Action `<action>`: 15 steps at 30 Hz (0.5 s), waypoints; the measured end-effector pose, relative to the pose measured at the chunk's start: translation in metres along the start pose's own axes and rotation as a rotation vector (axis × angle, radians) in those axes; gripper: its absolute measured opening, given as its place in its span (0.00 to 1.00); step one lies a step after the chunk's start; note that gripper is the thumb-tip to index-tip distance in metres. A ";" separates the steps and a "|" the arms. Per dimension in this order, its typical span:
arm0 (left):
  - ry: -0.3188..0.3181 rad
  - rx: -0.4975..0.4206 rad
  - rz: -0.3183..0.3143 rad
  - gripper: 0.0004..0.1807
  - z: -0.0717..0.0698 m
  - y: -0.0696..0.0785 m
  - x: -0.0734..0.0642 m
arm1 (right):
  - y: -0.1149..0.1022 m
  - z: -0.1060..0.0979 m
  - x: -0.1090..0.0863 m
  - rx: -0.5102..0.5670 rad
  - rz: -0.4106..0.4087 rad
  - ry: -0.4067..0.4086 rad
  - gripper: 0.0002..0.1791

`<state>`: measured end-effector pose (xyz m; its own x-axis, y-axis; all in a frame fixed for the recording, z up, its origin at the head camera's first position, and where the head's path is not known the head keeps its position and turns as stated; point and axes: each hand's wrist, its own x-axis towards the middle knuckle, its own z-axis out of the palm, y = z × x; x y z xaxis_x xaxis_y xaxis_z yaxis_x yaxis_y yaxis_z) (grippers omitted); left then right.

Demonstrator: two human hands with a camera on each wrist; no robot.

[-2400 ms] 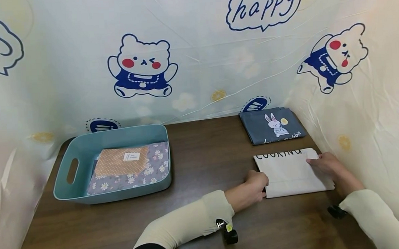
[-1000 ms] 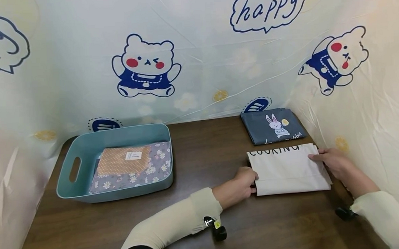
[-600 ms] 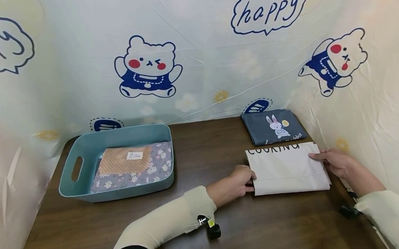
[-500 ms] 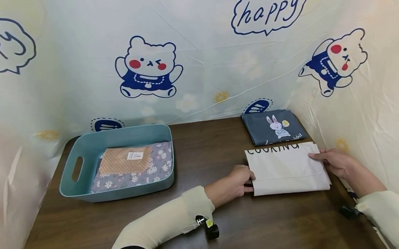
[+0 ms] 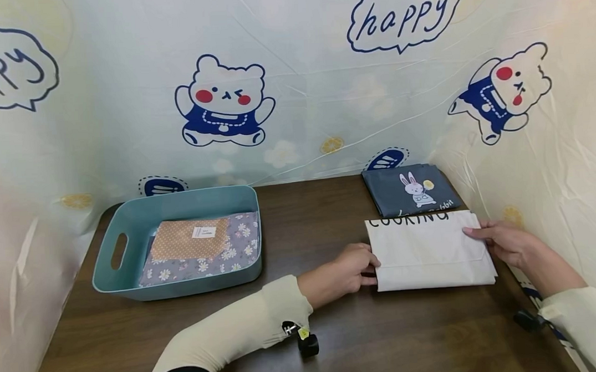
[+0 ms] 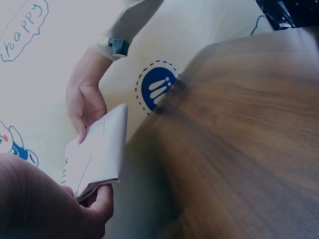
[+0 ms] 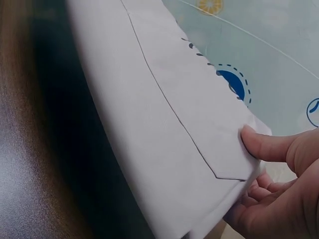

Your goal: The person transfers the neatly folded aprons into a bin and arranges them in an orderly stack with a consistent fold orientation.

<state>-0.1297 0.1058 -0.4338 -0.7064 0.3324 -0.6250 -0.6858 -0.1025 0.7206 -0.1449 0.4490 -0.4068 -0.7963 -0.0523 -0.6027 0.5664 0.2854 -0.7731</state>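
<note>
A folded white cloth [image 5: 426,252] printed COOKING is held flat between both hands at the right of the table in the head view. My left hand [image 5: 348,267] pinches its left edge, fingers partly underneath. My right hand [image 5: 510,243] grips the opposite edge, thumb on top. In the left wrist view the cloth [image 6: 97,149] appears raised off the table. A stitched seam crosses the white cloth [image 7: 159,124] in the right wrist view, where the right thumb presses near a corner and the other fingers curl beneath. Behind it lies a folded dark blue cloth [image 5: 410,191] with a rabbit print.
A teal basket [image 5: 183,291] stands on the left of the brown table [image 5: 309,219]. Inside it lie a folded purple floral cloth [image 5: 240,238] and an orange dotted piece [image 5: 175,241] with a white label. Printed curtains [image 5: 303,86] border the back and sides.
The white cloth has shifted left and slightly toward the dark blue cloth, with both hands keeping their hold. My right forearm has swung outward to the right. The view has turned slightly left.
</note>
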 end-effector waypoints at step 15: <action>0.005 0.047 0.037 0.18 -0.015 0.014 -0.017 | -0.008 0.006 -0.001 0.014 -0.001 0.019 0.09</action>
<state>-0.1307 0.0843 -0.4177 -0.7321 0.3246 -0.5989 -0.6501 -0.0703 0.7566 -0.1478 0.4413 -0.4008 -0.8007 -0.0344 -0.5981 0.5683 0.2723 -0.7764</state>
